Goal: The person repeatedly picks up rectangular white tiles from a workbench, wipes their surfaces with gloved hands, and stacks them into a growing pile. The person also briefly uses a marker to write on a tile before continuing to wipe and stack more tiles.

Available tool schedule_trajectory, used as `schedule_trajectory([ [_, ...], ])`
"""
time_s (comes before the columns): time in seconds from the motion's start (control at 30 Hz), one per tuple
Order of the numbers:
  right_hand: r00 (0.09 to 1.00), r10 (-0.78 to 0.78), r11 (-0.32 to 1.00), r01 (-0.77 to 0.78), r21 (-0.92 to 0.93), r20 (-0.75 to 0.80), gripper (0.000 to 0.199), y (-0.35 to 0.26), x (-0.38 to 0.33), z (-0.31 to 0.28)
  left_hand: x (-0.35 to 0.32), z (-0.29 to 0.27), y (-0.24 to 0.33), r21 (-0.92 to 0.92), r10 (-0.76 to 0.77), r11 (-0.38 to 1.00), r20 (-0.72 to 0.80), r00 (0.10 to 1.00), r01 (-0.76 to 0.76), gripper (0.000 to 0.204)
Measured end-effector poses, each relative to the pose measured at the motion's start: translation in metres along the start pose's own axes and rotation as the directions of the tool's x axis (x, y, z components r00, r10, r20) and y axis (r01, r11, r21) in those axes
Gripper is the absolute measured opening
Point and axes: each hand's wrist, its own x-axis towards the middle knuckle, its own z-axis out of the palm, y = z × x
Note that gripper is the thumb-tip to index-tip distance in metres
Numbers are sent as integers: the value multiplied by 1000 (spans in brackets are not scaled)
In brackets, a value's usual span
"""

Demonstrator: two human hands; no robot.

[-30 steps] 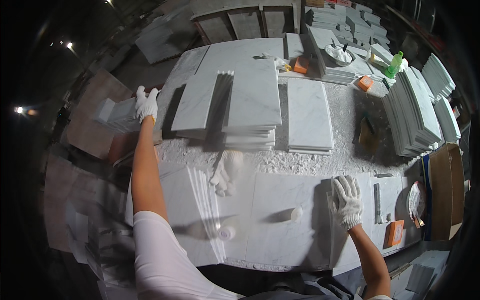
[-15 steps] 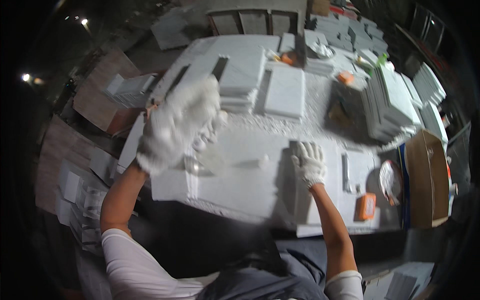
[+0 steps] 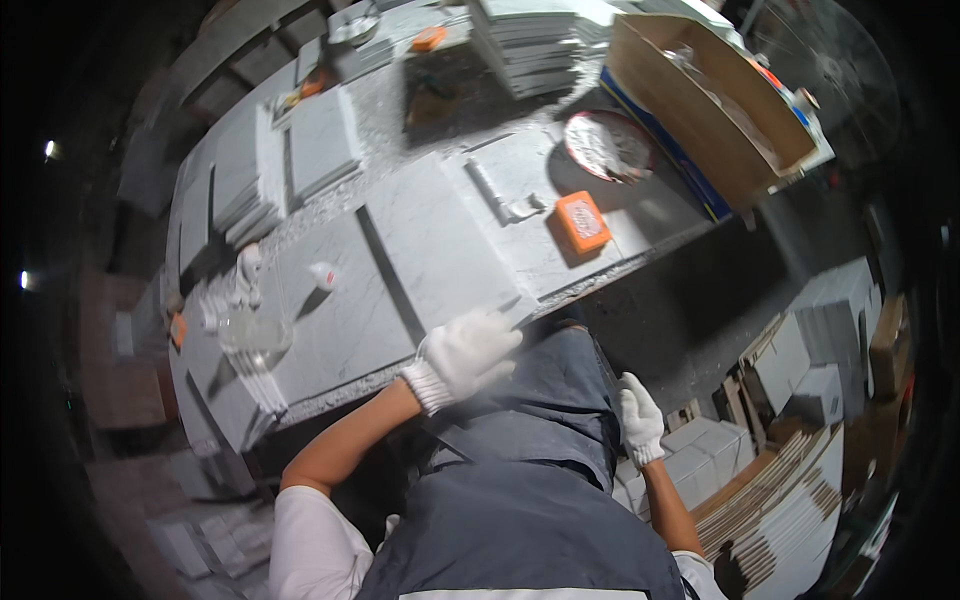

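My left hand (image 3: 465,360), in a white knit glove, is at the worktable's near edge, by the near corner of a pale marbled slab (image 3: 450,250). Its fingers stretch rightward and are slightly blurred; nothing shows in them. Beside my right thigh, off the table, my gloved right hand (image 3: 640,415) holds nothing, its fingers extended. On the left part of the table lie a small white cap-like piece (image 3: 323,276), a clear container (image 3: 255,330) and a crumpled white glove (image 3: 240,278). A dark gap runs along the slab's left side.
An orange-and-white block (image 3: 582,222), a red-rimmed dish of white paste (image 3: 608,146) and a long cardboard box (image 3: 700,95) stand at the table's right. Slab stacks (image 3: 525,45) rise at the back. Boxes (image 3: 710,450) and stacked sheets (image 3: 790,510) stand low on my right.
The view has swung rightward and down. My left hand has come down from its raised place to the table edge. My right hand has left the slab and hangs beside my thigh.
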Motion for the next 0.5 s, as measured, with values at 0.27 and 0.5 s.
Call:
schedule_trajectory([
  [0.27,975,-182,902,216,-374,124,67,1,-33,34,65,92,-147,246,45,969,-118,992,-15,56],
  [0.5,971,-198,855,239,-460,137,80,-21,-28,47,133,42,-248,310,-283,888,-217,934,341,59],
])
